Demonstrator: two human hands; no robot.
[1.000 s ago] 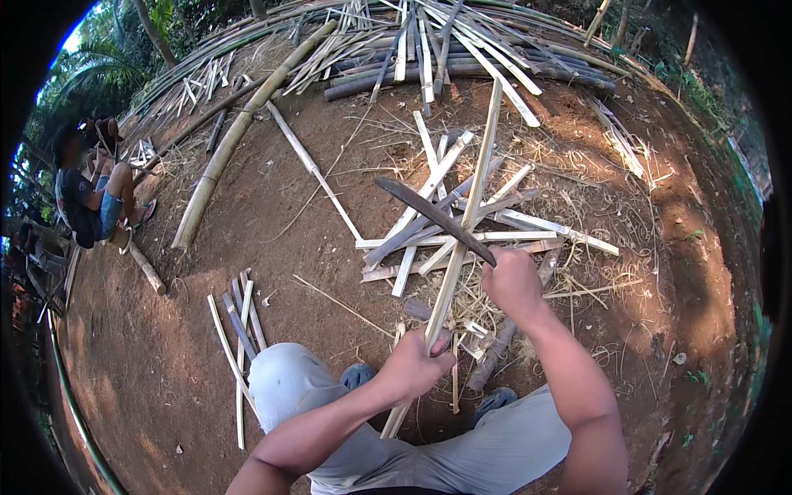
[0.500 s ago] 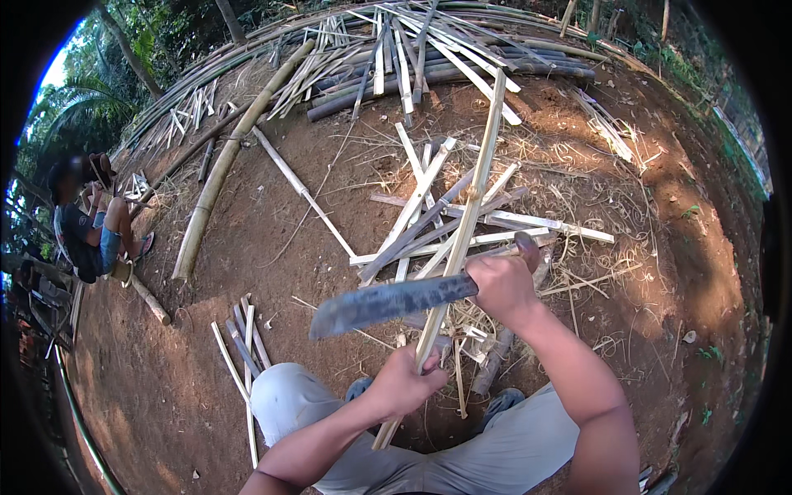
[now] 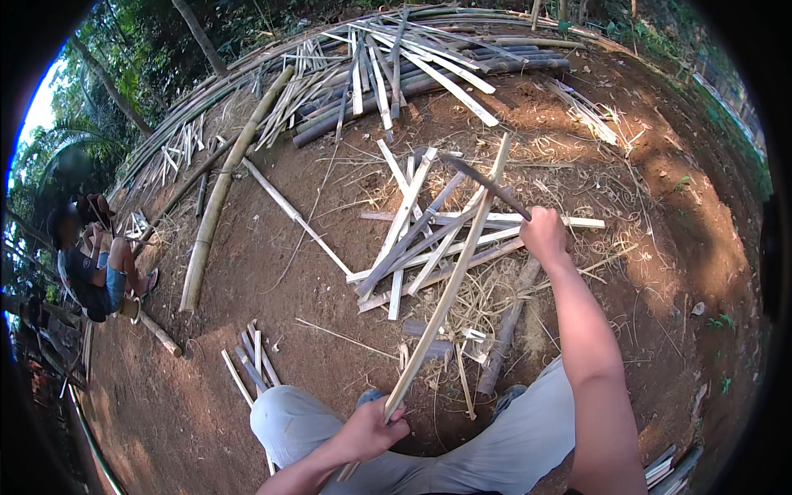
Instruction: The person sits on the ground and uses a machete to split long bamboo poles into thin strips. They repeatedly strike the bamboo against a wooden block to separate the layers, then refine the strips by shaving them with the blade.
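Note:
My left hand [image 3: 375,431] is closed around the near end of a long pale bamboo strip [image 3: 445,309], low between my knees. The strip slants up and away to the right. My right hand [image 3: 546,235] grips a machete [image 3: 469,172] at arm's length. Its dark blade points to the far left and crosses the strip near the far end; I cannot tell whether they touch. Beyond the strip lies a loose heap of split bamboo strips [image 3: 404,202] on the ground.
Curly shavings [image 3: 487,301] and a short bamboo log [image 3: 507,338] lie before my feet. Far off is a big pile of bamboo poles [image 3: 511,64]. A long pole [image 3: 216,194] rests at the left, near a seated person [image 3: 103,264]. More strips [image 3: 256,355] lie beside my left knee.
My right hand has carried the machete away from me, from across the strip's middle to near its far end. My left hand has drawn the strip lower and closer to me.

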